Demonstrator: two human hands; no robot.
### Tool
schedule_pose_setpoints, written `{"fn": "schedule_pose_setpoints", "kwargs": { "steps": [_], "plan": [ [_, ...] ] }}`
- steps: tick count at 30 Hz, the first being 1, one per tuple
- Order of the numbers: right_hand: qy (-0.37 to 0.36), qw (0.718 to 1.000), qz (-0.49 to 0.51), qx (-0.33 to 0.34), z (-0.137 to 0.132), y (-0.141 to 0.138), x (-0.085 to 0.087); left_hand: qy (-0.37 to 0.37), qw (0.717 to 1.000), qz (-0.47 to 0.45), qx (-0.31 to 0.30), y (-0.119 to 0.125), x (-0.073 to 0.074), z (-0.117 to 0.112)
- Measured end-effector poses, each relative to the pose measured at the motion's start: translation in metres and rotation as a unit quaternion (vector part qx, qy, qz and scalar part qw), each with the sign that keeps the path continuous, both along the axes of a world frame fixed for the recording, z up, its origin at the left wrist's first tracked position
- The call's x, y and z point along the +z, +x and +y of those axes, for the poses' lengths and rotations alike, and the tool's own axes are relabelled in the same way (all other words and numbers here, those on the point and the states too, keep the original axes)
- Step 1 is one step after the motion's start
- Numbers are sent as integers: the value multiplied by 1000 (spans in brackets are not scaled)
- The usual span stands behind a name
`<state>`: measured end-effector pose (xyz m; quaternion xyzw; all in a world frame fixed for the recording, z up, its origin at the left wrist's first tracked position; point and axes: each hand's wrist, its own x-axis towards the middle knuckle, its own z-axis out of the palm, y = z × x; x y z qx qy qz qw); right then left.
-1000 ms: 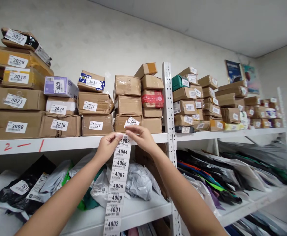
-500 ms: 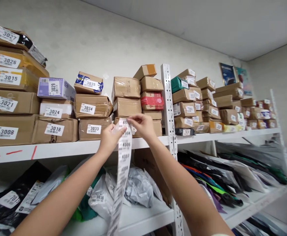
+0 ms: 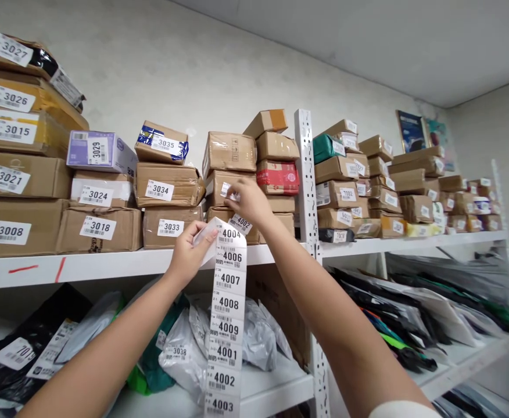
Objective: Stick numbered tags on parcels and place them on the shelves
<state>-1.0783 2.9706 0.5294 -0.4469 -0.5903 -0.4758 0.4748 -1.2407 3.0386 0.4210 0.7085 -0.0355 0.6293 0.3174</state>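
My left hand (image 3: 188, 254) pinches the top of a long strip of white number labels (image 3: 227, 305), which hangs down in front of the lower shelf. Its upper label reads 4004, with several more numbers beneath. My right hand (image 3: 252, 203) is closed at the fingertips on a small number label (image 3: 225, 190) against the front of a brown cardboard box (image 3: 213, 183). Its fingers cover part of that label. Just below, a 4002 label (image 3: 242, 224) sits tilted on the bottom box of the same stack. An unlabelled-looking box (image 3: 230, 152) rests on top.
Labelled boxes stand in stacks to the left, among them the 3034 box (image 3: 167, 184). A white perforated post (image 3: 307, 174) rises right of my right hand. Bagged parcels (image 3: 180, 354) lie on the lower shelf, and more boxes (image 3: 346, 168) fill the right-hand shelf.
My right hand has left the strip's top and moved up to the middle box with a label. My left hand has lowered slightly, still holding the strip. The 4002 label now shows clearly.
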Motion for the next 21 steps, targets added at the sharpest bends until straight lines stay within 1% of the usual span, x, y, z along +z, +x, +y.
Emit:
{"fn": "schedule_pose_setpoints", "kwargs": {
  "steps": [1, 2, 3, 4, 5, 6, 7, 8, 9, 11, 14, 15, 16, 19, 20, 21],
  "plan": [
    [-28, 999, 10, 37, -5, -1, -5, -5, 1000, -8, -9, 1, 1, 0],
    [-62, 993, 31, 91, -12, -3, -10, -9, 1000, -17, -16, 1, 3, 0],
    [-103, 980, 57, 159, -18, -6, -17, -13, 999, -26, -23, 2, 4, -1],
    [-151, 959, 79, 229, -25, -9, -24, -17, 999, -33, -31, 4, 5, -1],
    [-202, 930, 95, 292, -31, -13, -32, -23, 998, -36, -42, 5, 7, -1],
    [-243, 901, 109, 341, -35, -16, -40, -29, 998, -34, -54, 6, 8, -2],
    [-264, 880, 123, 374, -38, -19, -46, -35, 997, -28, -67, 8, 10, -3],
    [-261, 870, 139, 395, -40, -21, -52, -38, 996, -20, -76, 9, 12, -4],
    [-247, 865, 157, 409, -41, -22, -56, -39, 996, -13, -77, 10, 14, -6],
    [-233, 855, 188, 425, -42, -21, -58, -33, 998, 17, -60, 11, 17, -9],
    [-230, 847, 226, 423, -45, -14, -53, -16, 997, 73, -28, 11, 20, -12],
    [-228, 847, 235, 419, -46, -11, -51, -10, 996, 86, -33, 12, 20, -12],
    [-224, 848, 242, 414, -48, -8, -49, -8, 994, 95, -52, 13, 20, -13],
    [-218, 851, 258, 402, -50, -4, -46, -38, 987, 100, -116, 17, 20, -14],
    [-220, 853, 258, 396, -49, -4, -46, -50, 987, 94, -117, 18, 20, -14],
    [-220, 857, 256, 390, -49, -4, -45, -55, 990, 82, -101, 19, 20, -14]
  ]
}}
